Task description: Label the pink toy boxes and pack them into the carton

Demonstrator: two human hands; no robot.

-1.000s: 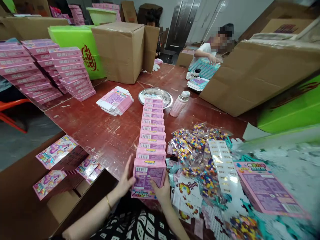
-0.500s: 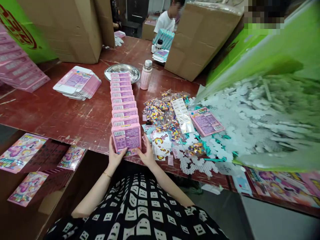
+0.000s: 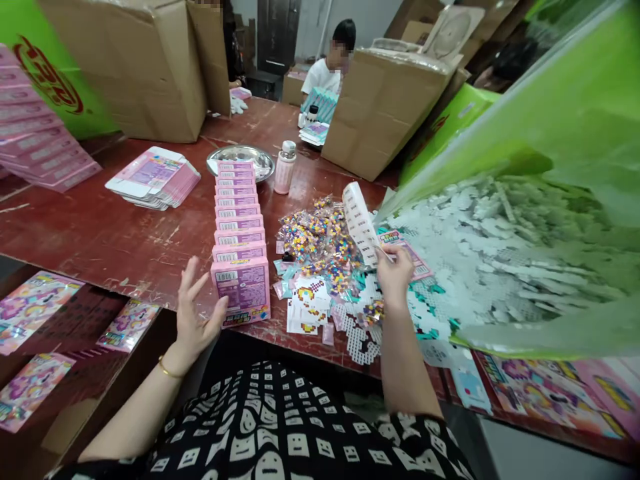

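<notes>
A row of pink boxes (image 3: 242, 288) stands one behind another, barcoded faces toward me. My left hand (image 3: 194, 313) is just left of the front box, fingers spread, holding nothing. Over on the right, my right hand (image 3: 397, 277) pinches the lower end of a white sticker sheet (image 3: 358, 217), which is lifted and slightly curled. Beneath the sheet lie clear bags of coloured beads (image 3: 313, 233). Another pink box (image 3: 421, 265) lies flat, partly hidden behind my right hand. Printed pattern cards (image 3: 303, 310) are near the table edge.
Flattened cartons (image 3: 150, 175) are stacked at left. A metal tray (image 3: 265, 160) and pink bottle (image 3: 285, 168) stand behind the row. White pegboard pieces (image 3: 480, 247) spill from a green bag (image 3: 565, 127) at right. Cardboard boxes (image 3: 385, 110) stand farther back. A person (image 3: 320, 77) sits beyond.
Both hands have left the front pink box. The left hand has opened and moved left; the right hand has moved right and taken hold of the sticker sheet, raising it.
</notes>
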